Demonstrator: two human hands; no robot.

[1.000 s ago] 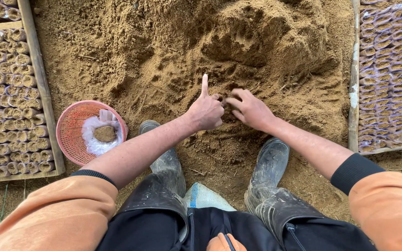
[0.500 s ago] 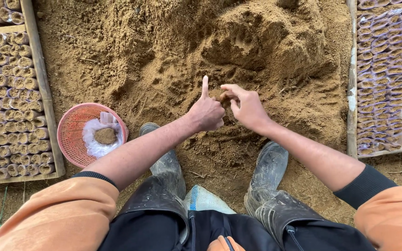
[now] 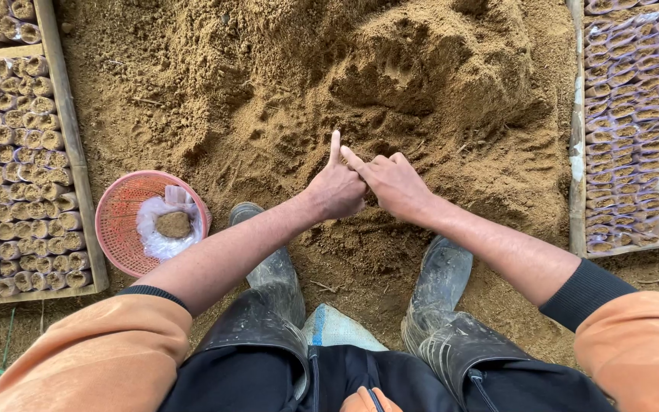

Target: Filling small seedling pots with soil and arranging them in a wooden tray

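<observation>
Both hands meet above the soil heap (image 3: 421, 84): the left hand (image 3: 337, 191), forefinger raised, curls around something hidden, and the right hand (image 3: 394, 183) pinches at it. Filled seedling bags (image 3: 9, 175) crowd framed beds on either side; a pink basket (image 3: 120, 229) sits close left, leaving open ground ahead.

I wear orange sleeves pushed up past my elbows, each ending in a dark ribbed cuff. My forearms and both hands, left hand (image 3: 335, 189) and right hand (image 3: 394, 183), are bare, with no gloves, rings or watch. My trousers are dark. On my feet are black rubber boots (image 3: 272, 271), scuffed grey and dusted with sandy soil.
</observation>
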